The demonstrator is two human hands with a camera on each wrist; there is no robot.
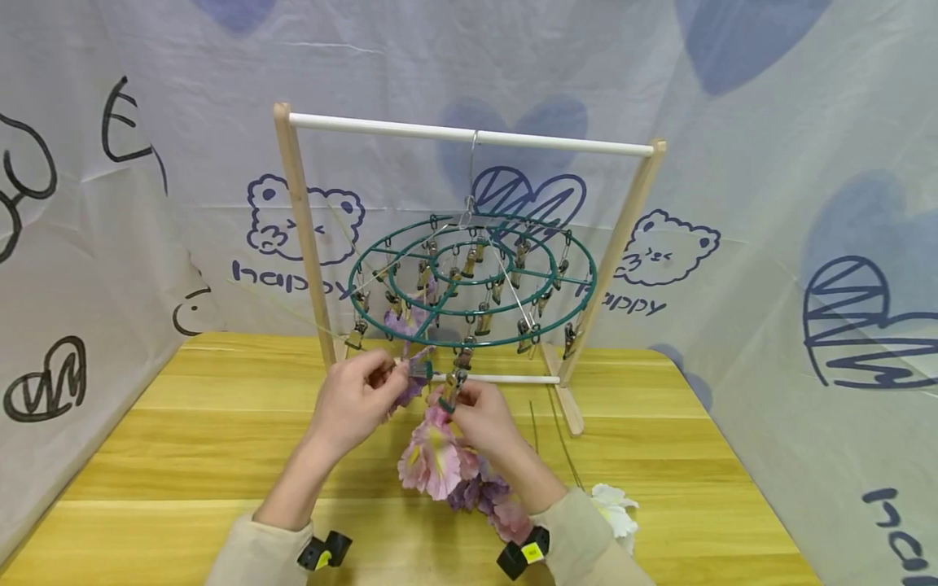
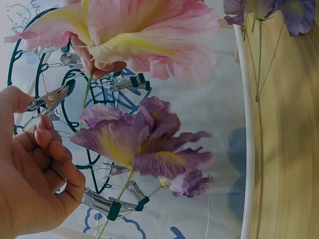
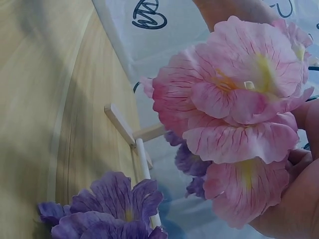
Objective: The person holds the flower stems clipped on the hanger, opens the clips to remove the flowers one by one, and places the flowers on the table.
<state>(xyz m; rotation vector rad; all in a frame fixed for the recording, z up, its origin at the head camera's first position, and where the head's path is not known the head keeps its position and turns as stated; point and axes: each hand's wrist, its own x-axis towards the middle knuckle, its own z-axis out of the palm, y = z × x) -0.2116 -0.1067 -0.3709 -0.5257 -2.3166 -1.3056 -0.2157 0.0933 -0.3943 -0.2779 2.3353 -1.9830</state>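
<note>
My left hand pinches a metal clip with green tips between thumb and fingers. The clip hangs from a round green drying rack. With my right hand I hold a pink artificial flower close below its bloom. In the right wrist view its petals cover part of my fingers. A purple artificial flower hangs at the rack's left side, its stem running past other clips. Whether a clip touches the pink flower's stem I cannot tell.
A wooden stand with a white top bar carries the rack by a hook. More flowers lie on the wooden table: purple and pink ones below my right wrist, and a white flower beside that sleeve. Printed cloth surrounds the table.
</note>
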